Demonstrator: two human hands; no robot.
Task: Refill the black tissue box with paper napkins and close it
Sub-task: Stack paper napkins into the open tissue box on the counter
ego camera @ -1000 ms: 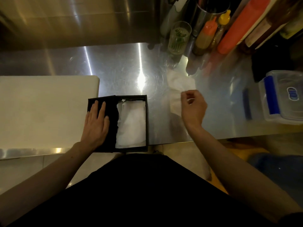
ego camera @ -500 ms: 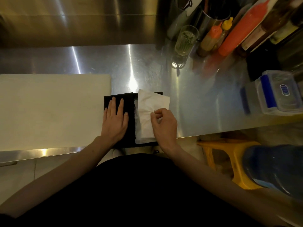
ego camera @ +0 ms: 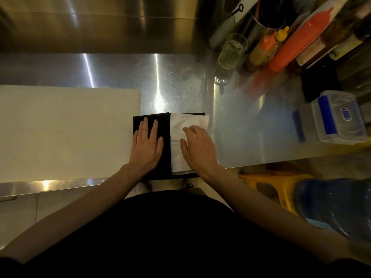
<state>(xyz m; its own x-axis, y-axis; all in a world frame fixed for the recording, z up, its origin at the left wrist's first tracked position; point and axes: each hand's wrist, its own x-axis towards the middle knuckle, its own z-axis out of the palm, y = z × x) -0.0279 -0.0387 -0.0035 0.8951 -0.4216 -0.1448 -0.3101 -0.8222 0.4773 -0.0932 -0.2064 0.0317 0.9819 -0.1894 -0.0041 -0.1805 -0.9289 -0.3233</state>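
Note:
The black tissue box (ego camera: 166, 145) lies open at the front edge of the steel counter. Its flipped-open lid forms the left half, and my left hand (ego camera: 147, 146) rests flat on it with fingers spread. White paper napkins (ego camera: 185, 122) fill the right half, the top one sticking slightly past the box's right rim. My right hand (ego camera: 197, 148) presses down on the napkins, fingers bent, covering their lower right part.
A white cutting board (ego camera: 66, 133) touches the box's left side. At the back right stand a glass (ego camera: 231, 51), orange and yellow sauce bottles (ego camera: 263, 49) and a metal canister. A clear container with blue clips (ego camera: 337, 117) sits at the right. A yellow stool (ego camera: 269, 183) stands below.
My right hand carried a napkin from the counter on the right to the box, laid it on the stack and now presses it flat. My left hand stayed on the lid.

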